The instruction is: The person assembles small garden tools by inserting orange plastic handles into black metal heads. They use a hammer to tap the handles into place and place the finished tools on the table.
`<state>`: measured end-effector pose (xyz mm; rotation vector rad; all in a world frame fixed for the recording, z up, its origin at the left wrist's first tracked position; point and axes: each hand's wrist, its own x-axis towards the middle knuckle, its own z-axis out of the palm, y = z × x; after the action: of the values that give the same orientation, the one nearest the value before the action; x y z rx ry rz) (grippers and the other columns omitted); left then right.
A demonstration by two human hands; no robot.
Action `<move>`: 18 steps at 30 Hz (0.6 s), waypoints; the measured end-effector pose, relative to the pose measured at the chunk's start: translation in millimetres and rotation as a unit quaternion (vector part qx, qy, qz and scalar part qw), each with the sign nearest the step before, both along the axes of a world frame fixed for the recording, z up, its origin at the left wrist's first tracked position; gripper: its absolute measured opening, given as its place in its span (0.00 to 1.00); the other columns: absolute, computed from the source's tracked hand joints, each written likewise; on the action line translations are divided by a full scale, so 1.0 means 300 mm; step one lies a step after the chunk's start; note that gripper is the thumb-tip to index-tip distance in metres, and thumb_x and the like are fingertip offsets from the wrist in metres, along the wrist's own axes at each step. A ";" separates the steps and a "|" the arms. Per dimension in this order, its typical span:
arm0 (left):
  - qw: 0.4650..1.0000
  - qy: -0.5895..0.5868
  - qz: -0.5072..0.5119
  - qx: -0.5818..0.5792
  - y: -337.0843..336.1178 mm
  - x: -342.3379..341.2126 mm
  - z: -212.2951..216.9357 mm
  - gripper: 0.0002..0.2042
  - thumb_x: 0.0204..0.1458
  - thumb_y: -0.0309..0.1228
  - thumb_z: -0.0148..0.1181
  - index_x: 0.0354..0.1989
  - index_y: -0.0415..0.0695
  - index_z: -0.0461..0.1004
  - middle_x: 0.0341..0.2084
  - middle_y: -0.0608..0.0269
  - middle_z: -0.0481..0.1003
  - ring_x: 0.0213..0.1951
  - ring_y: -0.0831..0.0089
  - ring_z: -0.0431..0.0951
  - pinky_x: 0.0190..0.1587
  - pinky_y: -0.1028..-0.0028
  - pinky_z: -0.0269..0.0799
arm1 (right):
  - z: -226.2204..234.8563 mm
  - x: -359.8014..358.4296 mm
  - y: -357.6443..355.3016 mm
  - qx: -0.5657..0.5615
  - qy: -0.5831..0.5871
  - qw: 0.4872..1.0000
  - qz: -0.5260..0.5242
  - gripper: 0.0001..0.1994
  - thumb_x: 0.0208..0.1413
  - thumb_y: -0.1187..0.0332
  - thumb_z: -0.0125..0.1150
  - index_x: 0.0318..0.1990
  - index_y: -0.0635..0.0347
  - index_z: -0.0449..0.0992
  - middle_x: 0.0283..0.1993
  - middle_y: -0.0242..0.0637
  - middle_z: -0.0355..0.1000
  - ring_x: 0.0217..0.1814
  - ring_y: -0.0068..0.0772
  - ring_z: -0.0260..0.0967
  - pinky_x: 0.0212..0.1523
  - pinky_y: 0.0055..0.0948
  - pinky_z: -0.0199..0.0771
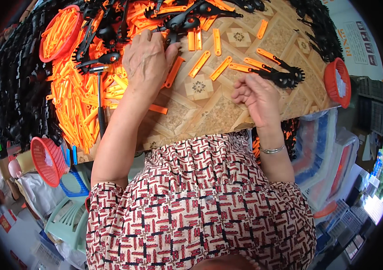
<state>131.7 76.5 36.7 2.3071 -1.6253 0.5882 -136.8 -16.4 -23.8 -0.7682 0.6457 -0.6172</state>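
Note:
My left hand (147, 60) lies over the edge of the orange and black pile, back up, thumb apart from the bent fingers. Its fingertips are hidden beside black spoon-shaped plastic pieces (181, 22). An orange strip (174, 72) lies next to that thumb. My right hand (259, 96) hovers at the table's near side, fingers loosely curled and nothing visible in them. Just beyond it rest a few orange-handled pieces with black toothed heads (286, 80). Several loose flat orange strips (220, 68), each with a hole at one end, lie between my hands.
A heap of orange strips (72, 108) covers the left of the patterned table (209, 114), with a hammer-like tool (101, 99) on it. Black parts (13, 90) are stacked far left. Red baskets stand at the right edge (336, 83), lower left (47, 162) and upper left (43, 51).

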 end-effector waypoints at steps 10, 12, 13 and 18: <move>0.998 -0.054 0.010 0.002 0.024 -0.030 0.007 0.16 0.55 0.47 0.67 0.37 0.45 0.79 0.33 0.61 0.76 0.40 0.61 0.78 0.40 0.60 0.66 | 0.078 0.265 0.033 -0.126 0.018 0.986 0.110 0.14 0.70 0.63 0.59 0.48 0.69 0.78 0.39 0.38 0.78 0.33 0.24 0.79 0.33 0.21 0.81; 0.999 -0.038 0.010 -0.012 0.042 -0.044 -0.013 0.14 0.54 0.44 0.68 0.38 0.46 0.80 0.32 0.62 0.75 0.39 0.61 0.77 0.40 0.61 0.65 | 0.084 0.288 0.024 -0.105 0.015 0.989 0.103 0.16 0.70 0.62 0.59 0.50 0.69 0.77 0.39 0.39 0.79 0.31 0.25 0.79 0.31 0.21 0.80; 0.999 -0.029 0.010 -0.018 0.055 -0.056 -0.017 0.13 0.54 0.43 0.68 0.38 0.46 0.80 0.32 0.62 0.75 0.39 0.62 0.77 0.40 0.61 0.65 | 0.082 0.296 0.016 -0.093 0.019 0.989 0.111 0.17 0.70 0.61 0.59 0.52 0.69 0.77 0.39 0.39 0.79 0.30 0.26 0.79 0.29 0.21 0.80; 0.995 0.039 -0.080 -0.052 0.097 -0.184 0.011 0.14 0.49 0.38 0.72 0.39 0.45 0.78 0.30 0.64 0.73 0.37 0.63 0.75 0.39 0.62 0.63 | 0.085 0.324 -0.036 -0.095 0.048 0.983 0.152 0.17 0.68 0.58 0.62 0.49 0.66 0.79 0.35 0.34 0.78 0.23 0.21 0.75 0.19 0.17 0.72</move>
<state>76.4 105.6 40.0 2.0758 -1.6809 0.5255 -39.5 -27.3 1.8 -1.0577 0.5478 -0.3655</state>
